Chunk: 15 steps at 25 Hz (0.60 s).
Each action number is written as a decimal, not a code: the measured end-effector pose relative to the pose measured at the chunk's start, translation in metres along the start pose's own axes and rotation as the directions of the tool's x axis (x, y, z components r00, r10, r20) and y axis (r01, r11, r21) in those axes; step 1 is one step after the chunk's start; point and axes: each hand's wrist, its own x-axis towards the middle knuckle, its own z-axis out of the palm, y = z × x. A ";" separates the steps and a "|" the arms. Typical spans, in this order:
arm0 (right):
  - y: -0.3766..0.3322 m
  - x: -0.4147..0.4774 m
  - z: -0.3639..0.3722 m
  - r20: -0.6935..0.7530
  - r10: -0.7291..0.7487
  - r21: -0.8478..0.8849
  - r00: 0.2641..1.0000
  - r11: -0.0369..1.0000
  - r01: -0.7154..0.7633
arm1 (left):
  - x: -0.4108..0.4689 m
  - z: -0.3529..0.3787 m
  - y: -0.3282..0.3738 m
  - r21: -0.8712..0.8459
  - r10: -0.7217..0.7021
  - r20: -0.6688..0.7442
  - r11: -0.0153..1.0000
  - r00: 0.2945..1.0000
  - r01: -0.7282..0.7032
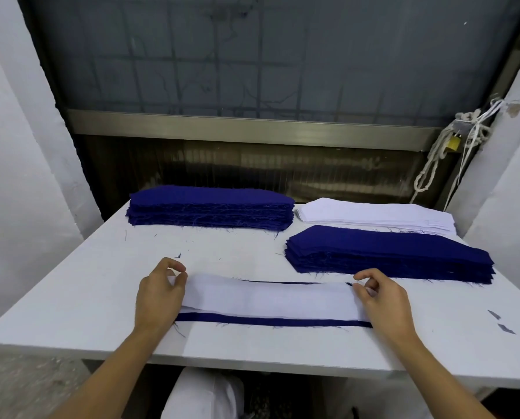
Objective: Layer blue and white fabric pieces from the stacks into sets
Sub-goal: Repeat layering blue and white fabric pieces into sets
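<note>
Long white fabric strip (267, 299) lying on a long dark-blue fabric strip (270, 321), at 6 o'clock on the white table (71, 297); a blue edge shows along its near side. Left hand (159, 294), at the strip's 9 o'clock, fingers pinching its left end; right hand (384, 300), at 3 o'clock, fingers pinching its right end. Tall blue fabric stack (210, 210) at 11 o'clock, white fabric stack (373, 216) at 1 o'clock, second blue fabric stack (388, 252) at 2 o'clock.

The left stack (210, 207) and right stack (388, 252) are deep blue, the back stack (373, 214), top strip (267, 297) and table (71, 297) white.
</note>
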 end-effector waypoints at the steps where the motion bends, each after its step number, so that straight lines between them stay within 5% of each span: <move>1: 0.000 0.000 0.000 -0.011 0.000 -0.002 1.000 1.000 0.000 | 0.000 0.001 -0.001 0.023 0.010 0.014 1.000 1.000 -0.010; 15: 0.006 0.001 0.001 -0.025 -0.040 -0.243 0.999 0.970 0.033 | 0.006 0.008 -0.008 0.180 0.124 0.039 0.975 0.992 -0.129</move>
